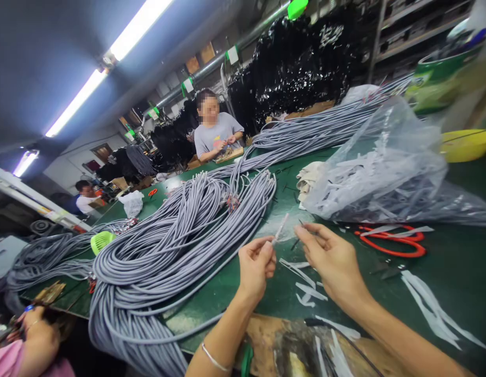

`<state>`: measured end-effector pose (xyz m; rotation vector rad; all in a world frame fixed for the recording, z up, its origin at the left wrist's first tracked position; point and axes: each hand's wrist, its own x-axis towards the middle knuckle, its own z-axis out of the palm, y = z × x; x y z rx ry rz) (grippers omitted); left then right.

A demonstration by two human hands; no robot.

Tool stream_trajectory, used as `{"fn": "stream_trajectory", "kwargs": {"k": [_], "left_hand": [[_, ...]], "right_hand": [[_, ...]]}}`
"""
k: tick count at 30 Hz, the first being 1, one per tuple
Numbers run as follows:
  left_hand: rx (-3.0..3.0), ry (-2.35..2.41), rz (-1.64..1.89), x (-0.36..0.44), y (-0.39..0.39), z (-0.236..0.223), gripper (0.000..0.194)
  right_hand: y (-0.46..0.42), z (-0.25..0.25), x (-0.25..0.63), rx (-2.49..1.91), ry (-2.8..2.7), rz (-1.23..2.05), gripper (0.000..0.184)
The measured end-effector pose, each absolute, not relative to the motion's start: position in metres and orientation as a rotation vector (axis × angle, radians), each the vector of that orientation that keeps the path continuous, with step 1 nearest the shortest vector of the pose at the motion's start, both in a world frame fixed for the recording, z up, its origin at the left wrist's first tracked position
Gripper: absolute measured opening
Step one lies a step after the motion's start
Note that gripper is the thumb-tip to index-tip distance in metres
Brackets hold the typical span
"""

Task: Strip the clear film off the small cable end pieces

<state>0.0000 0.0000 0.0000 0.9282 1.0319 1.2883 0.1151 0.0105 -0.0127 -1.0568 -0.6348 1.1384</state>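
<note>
My left hand (256, 264) is closed in a pinch on a slim whitish strip (281, 229) that points up and away over the green table. Just to the right, my right hand (333, 256) has thumb and forefinger pressed together at a thin dark piece (299, 224), whose exact kind I cannot make out. The hands are apart, with a small gap between their fingertips. Below them lie loose white strips (311, 290). A large bundle of grey cables (160, 251) is heaped left of my left hand.
Red-handled scissors (413, 246) lie right of my right hand. Behind them rests a clear plastic bag (368, 178) of white scraps beside a cloth glove (309, 180). A co-worker (219, 133) sits across the table (459, 256); another person's arm (41, 335) shows at lower left.
</note>
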Motion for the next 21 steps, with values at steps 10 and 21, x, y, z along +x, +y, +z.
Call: {"fn": "stream_trajectory", "kwargs": {"k": [10, 21], "left_hand": [[1.061, 0.965, 1.283, -0.002, -0.002, -0.003, 0.056], [1.698, 1.006, 1.287, -0.005, -0.008, -0.008, 0.043]], "right_hand": [[0.007, -0.006, 0.115, -0.979, -0.732, 1.197, 0.043], [-0.001, 0.002, 0.124, -1.056, -0.85, 0.953, 0.026]]}}
